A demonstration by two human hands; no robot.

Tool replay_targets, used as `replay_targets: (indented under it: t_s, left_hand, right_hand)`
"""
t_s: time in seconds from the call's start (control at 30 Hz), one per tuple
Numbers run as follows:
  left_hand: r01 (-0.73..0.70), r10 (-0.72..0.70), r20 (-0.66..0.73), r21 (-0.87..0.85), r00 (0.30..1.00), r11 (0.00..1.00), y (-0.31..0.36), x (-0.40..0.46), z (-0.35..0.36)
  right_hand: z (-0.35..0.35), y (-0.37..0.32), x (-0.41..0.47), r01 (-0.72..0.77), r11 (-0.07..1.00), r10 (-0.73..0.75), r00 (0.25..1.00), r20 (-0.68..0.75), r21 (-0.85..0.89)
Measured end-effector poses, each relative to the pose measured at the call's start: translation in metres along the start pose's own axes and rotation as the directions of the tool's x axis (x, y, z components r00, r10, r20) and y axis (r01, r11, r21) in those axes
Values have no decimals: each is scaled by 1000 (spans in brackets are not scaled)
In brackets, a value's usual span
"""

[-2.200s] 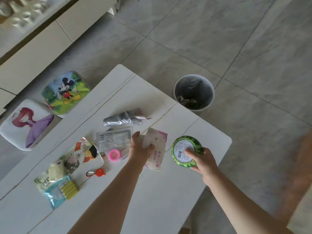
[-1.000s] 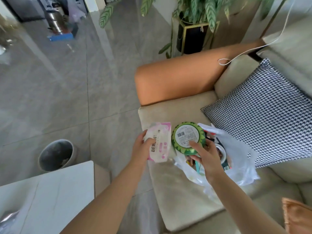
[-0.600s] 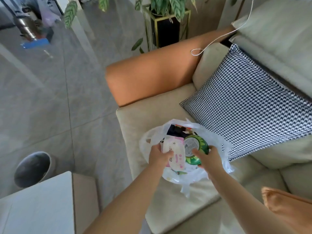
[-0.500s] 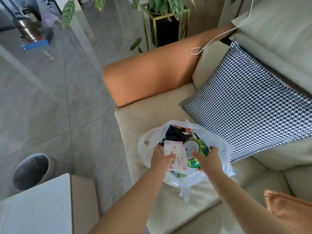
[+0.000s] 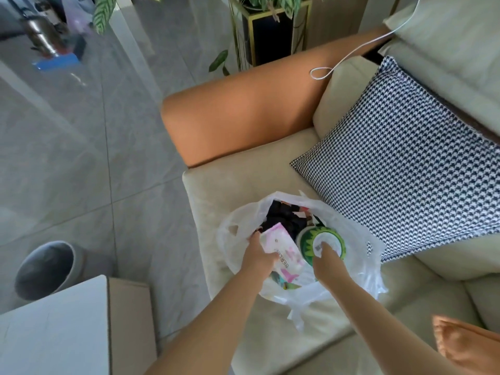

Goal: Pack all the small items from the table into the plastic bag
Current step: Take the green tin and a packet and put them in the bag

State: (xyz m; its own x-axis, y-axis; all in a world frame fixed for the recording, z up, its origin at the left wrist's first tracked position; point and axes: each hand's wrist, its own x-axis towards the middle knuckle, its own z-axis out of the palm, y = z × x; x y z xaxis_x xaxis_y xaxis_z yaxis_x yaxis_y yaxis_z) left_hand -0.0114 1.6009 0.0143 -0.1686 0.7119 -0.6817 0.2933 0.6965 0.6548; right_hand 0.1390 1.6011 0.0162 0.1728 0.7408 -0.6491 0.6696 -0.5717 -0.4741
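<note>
Both items now lower inside plastic bag [image 5: 359,255], frame centre: left hand [image 5: 257,257] grips pink packet [image 5: 281,251], right hand [image 5: 326,262] grips green tin [image 5: 322,240], placing together.

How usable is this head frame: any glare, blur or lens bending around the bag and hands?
Head view: even daylight, soft shadows; glossy floor reflects pale streaks at upper left. Wide-angle bending curves the sofa and the edges. The plastic bag, wipes pack in the left hand and green tin under the right hand are fairly sharp; bag contents look dark and unclear.
</note>
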Motion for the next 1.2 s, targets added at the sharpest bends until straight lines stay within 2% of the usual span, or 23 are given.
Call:
replay_targets:
  t_s: [0.1,0.2,0.33,0.43,0.53,0.73,0.83,0.93,1.2]
  left_hand:
    - [36,-34,48,-41,998,999,-5,-11,-15]
    - [56,-55,16,-87,998,995,-11,-29,-32]
    - [24,-24,-55,5,998,1000,-35,-55,-60]
    - [34,-19,-98,157,995,987,-61,-71,-86]
    - [81,-61,-131,149,989,986,-100,-85,-113]
    - [195,-172,-235,77,957,978,-202,-129,-176]
    - [257,-245,-303,1,921,966,-251,-158,-206]
    - [317,-304,-367,-27,879,948,-299,-186,-232]
    - [397,-446,-429,-203,786,895,-406,-242,-285]
  right_hand:
    - [6,-9,-13,87,995,-86,996,37,-39]
    - [18,-22,-30,199,974,-192,979,72,-106]
    - [46,-41,-57,295,945,-283,954,100,-139]
    - [79,-54,-80,334,937,-318,937,145,-101]
    - [120,-65,-101,396,908,-362,906,220,-137]
    - [223,-84,-152,549,789,-444,820,361,-277]
    - [273,-92,-186,631,680,-443,759,478,-372]
    - [319,-98,-219,699,587,-459,703,544,-408]
    - [427,-107,-289,792,431,-406,598,692,-432]
